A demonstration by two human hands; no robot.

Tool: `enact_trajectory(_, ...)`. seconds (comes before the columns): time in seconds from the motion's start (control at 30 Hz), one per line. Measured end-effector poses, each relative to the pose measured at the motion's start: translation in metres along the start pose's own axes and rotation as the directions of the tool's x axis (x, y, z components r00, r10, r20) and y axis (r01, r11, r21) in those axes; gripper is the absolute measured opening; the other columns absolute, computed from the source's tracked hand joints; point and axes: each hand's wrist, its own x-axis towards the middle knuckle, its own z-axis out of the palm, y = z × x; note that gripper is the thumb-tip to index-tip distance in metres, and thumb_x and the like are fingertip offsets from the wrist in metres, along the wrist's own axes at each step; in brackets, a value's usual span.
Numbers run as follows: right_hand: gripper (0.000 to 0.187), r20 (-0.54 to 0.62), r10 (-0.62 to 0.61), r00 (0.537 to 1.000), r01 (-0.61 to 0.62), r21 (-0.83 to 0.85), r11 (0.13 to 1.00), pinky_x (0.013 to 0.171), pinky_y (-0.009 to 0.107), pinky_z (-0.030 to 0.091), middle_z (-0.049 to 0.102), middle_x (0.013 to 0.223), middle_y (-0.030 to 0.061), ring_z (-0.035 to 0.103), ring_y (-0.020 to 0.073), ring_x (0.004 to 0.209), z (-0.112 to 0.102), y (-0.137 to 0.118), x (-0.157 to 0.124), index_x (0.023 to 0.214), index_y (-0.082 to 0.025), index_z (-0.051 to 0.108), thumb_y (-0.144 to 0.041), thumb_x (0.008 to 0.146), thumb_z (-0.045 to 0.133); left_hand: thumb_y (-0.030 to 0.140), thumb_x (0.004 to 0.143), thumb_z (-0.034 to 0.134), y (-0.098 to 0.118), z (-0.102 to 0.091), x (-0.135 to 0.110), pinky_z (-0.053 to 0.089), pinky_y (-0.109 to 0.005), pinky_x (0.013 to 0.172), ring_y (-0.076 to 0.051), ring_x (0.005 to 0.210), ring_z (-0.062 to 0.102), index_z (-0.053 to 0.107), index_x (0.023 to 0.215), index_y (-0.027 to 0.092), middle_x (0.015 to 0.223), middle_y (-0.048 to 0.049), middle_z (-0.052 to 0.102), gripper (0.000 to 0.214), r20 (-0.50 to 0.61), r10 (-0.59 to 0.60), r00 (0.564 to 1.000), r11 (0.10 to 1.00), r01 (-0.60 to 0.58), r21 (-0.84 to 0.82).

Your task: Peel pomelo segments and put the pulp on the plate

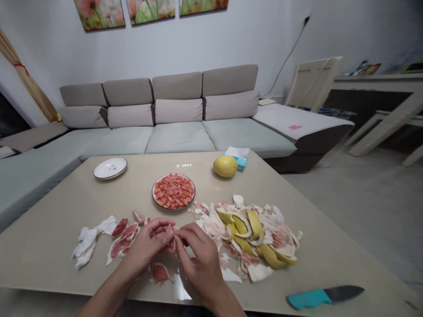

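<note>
Over the near middle of the table, my left hand [155, 239] is closed around a pomelo segment [171, 230], most of it hidden by the fingers. My right hand [198, 251] meets it there, thumb and fingertips pinched at the segment's edge. Below the hands lies a loose pomelo piece [160, 273]. Several unpeeled red segments [124, 237] rest just left of my left hand. Beyond both hands stands a plate [174, 191] heaped with small red pulp pieces. A pile of yellow rind and white membranes [247, 237] spreads to the right of my right hand.
A whole yellow pomelo [225, 167] sits at the back beside a tissue pack [240, 162]. A white plate [110, 168] is at the back left. Crumpled tissue [87, 246] lies left. A teal-handled knife [324, 297] lies near the front right edge.
</note>
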Motion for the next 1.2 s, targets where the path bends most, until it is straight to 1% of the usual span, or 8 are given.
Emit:
enact_trajectory(0.2,0.014,-0.047,0.148,0.988,-0.14,0.142,0.98,0.061,0.024,0.047,0.063,0.077,0.0045,0.06,0.015,0.068,0.002,-0.008,0.003,0.077,-0.018,0.066,-0.015,0.087,0.056,0.032,0.076,0.078,-0.003,-0.004,-0.001,0.053,-0.027,0.071,-0.015,0.077,0.063,0.067,0.106,0.016,0.084,-0.0042,0.065,0.036,0.002,0.0,1.0,0.999,0.0,-0.043)
enact_trajectory(0.33,0.016,0.042,0.375,0.926,-0.373,0.247,0.894,0.06,0.024,0.048,0.065,0.075,0.0037,0.062,0.0161,0.068,-0.001,-0.007,0.006,0.074,-0.018,0.068,-0.022,0.087,0.059,0.029,0.075,0.079,-0.003,-0.004,-0.002,0.054,-0.028,0.073,-0.016,0.078,0.063,0.069,0.106,0.017,0.087,-0.0043,0.066,0.034,0.008,0.002,1.0,0.999,-0.002,-0.046)
enact_trajectory(0.4,0.017,0.089,0.427,0.9,-0.434,0.266,0.861,0.06,0.024,0.048,0.066,0.077,0.004,0.063,0.0164,0.069,-0.002,-0.005,0.007,0.075,-0.018,0.069,-0.024,0.088,0.059,0.029,0.075,0.078,-0.002,-0.003,-0.003,0.055,-0.029,0.074,-0.016,0.078,0.064,0.07,0.105,0.018,0.086,-0.0037,0.066,0.032,-0.006,0.007,1.0,0.999,-0.007,-0.033)
enact_trajectory(0.53,0.015,0.129,0.342,0.931,-0.363,0.212,0.907,0.063,0.025,0.047,0.068,0.08,0.0042,0.063,0.0171,0.074,0.0,-0.003,0.007,0.078,-0.02,0.071,-0.024,0.088,0.061,0.033,0.079,0.075,0.001,-0.002,-0.004,0.056,-0.032,0.078,-0.018,0.085,0.065,0.07,0.107,0.02,0.091,-0.0048,0.067,0.032,-0.06,-0.006,0.998,1.0,0.005,-0.009)
enact_trajectory(0.67,0.014,0.093,0.227,0.969,-0.24,0.169,0.956,0.067,0.027,0.049,0.068,0.087,0.0051,0.063,0.0178,0.079,0.004,-0.002,0.004,0.088,-0.022,0.072,-0.02,0.09,0.058,0.034,0.08,0.073,0.005,-0.002,-0.005,0.056,-0.029,0.075,-0.018,0.086,0.064,0.07,0.106,0.018,0.098,-0.0067,0.066,0.031,-0.104,-0.016,0.994,0.999,0.013,-0.038)
enact_trajectory(0.8,0.015,0.052,0.176,0.983,-0.18,0.065,0.982,0.065,0.027,0.048,0.065,0.084,0.005,0.061,0.0174,0.074,0.01,0.0,-0.001,0.085,-0.021,0.068,-0.013,0.085,0.056,0.029,0.074,0.078,0.004,-0.001,-0.004,0.054,-0.025,0.071,-0.015,0.078,0.065,0.071,0.099,0.017,0.092,-0.006,0.069,0.028,-0.133,-0.024,0.991,0.999,0.018,-0.043)
enact_trajectory(1.0,0.012,-0.068,0.313,0.947,-0.299,0.165,0.94,0.057,0.023,0.046,0.062,0.076,0.0022,0.057,0.0143,0.065,0.019,-0.004,-0.001,0.074,-0.02,0.062,-0.013,0.081,0.056,0.026,0.066,0.084,0.001,0.009,-0.002,0.053,-0.022,0.069,-0.015,0.075,0.066,0.073,0.085,0.015,0.082,-0.0045,0.071,0.024,-0.222,0.043,0.974,0.996,-0.06,-0.073)
enact_trajectory(1.2,0.013,-0.022,0.437,0.899,-0.407,0.323,0.854,0.059,0.023,0.048,0.064,0.079,0.003,0.06,0.0155,0.07,0.019,-0.006,0.001,0.076,-0.02,0.065,-0.023,0.086,0.057,0.024,0.067,0.084,-0.001,0.016,-0.006,0.057,-0.021,0.077,-0.012,0.079,0.068,0.073,0.087,0.014,0.088,-0.0035,0.071,0.025,-0.258,-0.021,0.966,0.962,-0.051,-0.27)
